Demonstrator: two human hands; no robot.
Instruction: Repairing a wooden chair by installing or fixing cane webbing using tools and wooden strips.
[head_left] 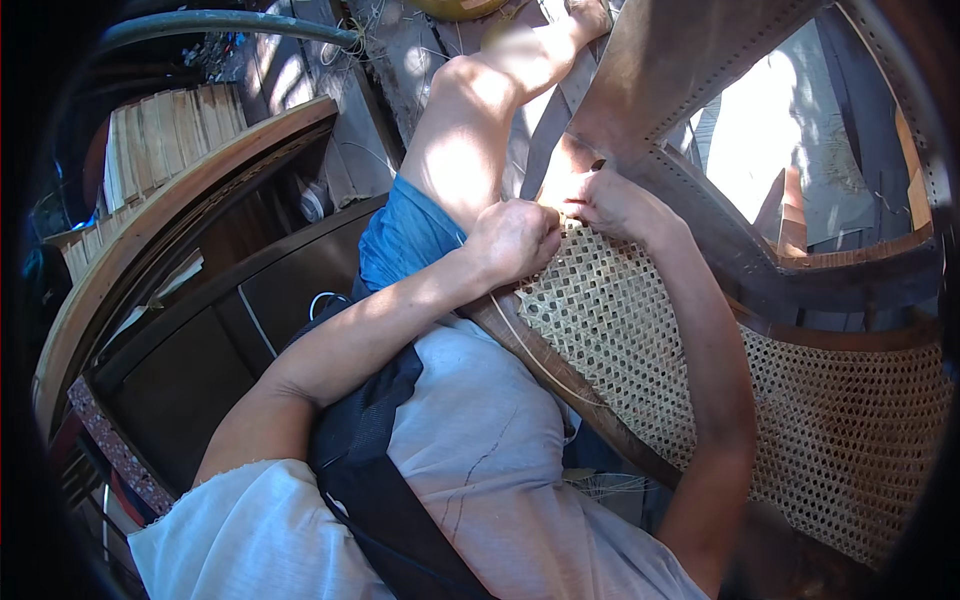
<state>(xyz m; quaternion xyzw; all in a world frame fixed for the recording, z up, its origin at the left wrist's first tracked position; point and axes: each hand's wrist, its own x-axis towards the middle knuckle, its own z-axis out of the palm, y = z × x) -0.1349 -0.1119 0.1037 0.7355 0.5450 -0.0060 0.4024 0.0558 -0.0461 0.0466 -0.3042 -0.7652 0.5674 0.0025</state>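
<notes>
Both hands meet at the far edge of the woven cane panel (pixel 700 350): left hand (pixel 515 240) clenched, pinching a thin cane strand (pixel 530 350); right hand (pixel 610 205) gripping the wooden chair frame (pixel 720 220).

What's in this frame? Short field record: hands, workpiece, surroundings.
left hand: left hand closed in a fist at the upper edge of the woven cane panel, seemingly pinching a thin cane strand that loops down over the frame
right hand: right hand beside it, fingers curled on the same edge
workpiece: dark wooden chair frame with a row of small holes along its rail
person: bare knee, blue shorts, white shirt
surroundings: curved wooden rail at left
</notes>
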